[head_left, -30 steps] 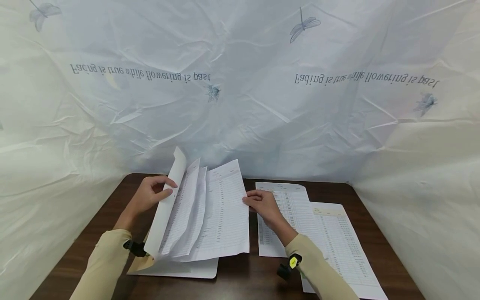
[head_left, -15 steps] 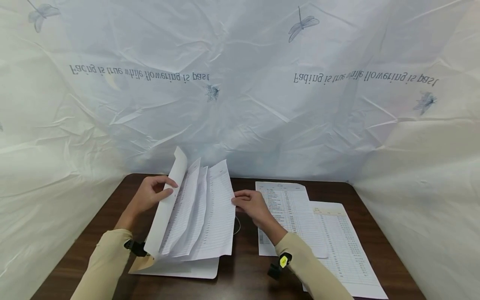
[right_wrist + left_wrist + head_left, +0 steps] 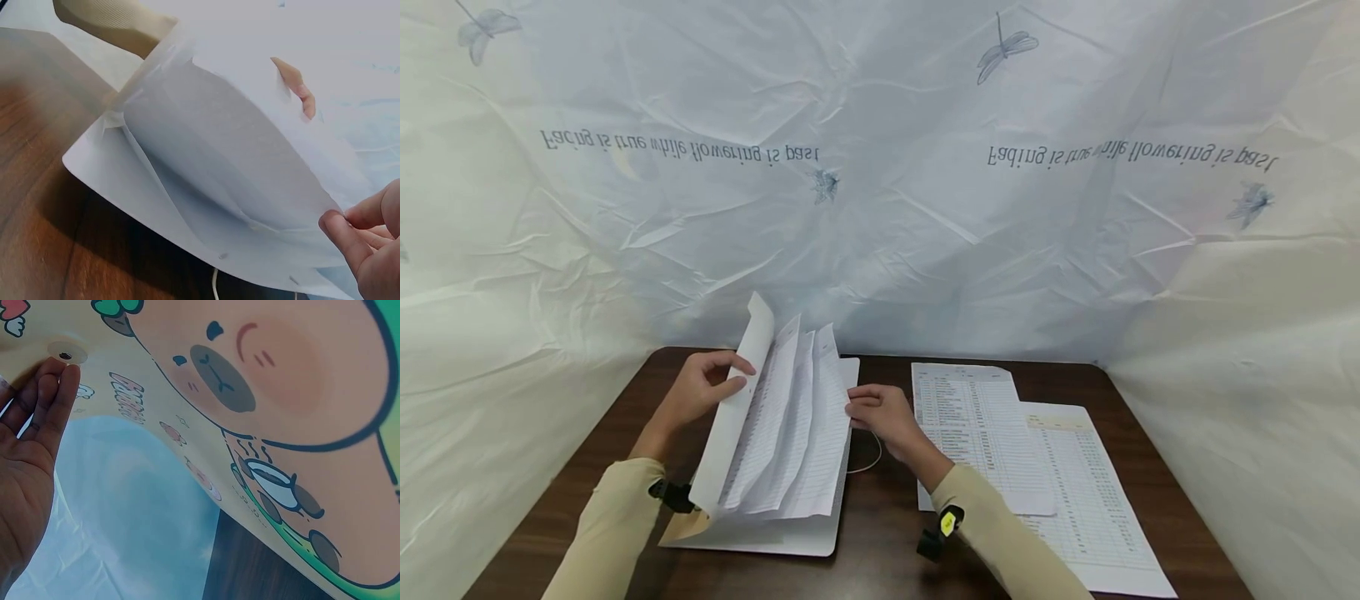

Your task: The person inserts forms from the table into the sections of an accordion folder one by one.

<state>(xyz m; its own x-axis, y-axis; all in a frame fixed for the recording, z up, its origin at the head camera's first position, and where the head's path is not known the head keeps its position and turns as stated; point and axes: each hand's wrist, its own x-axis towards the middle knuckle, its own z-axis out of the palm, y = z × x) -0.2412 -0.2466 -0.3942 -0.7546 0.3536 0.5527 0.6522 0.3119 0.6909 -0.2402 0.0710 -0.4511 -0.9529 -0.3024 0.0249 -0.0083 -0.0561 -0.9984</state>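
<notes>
Paper sheets (image 3: 801, 433) pinched by right hand (image 3: 880, 417), left hand (image 3: 696, 392) gripping cover (image 3: 733, 417)

Right hand (image 3: 369, 244) pinches raised sheets (image 3: 250, 169) over folder (image 3: 156, 212).

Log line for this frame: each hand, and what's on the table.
left hand: holds folder flap up | right hand: pinches printed sheets | table: two loose sheets right

It looked like a makeshift office booth: a dark wooden worktop (image 3: 880, 542) with printed sheets (image 3: 985, 433), screened by crinkled printed plastic sheeting (image 3: 880, 167).
</notes>
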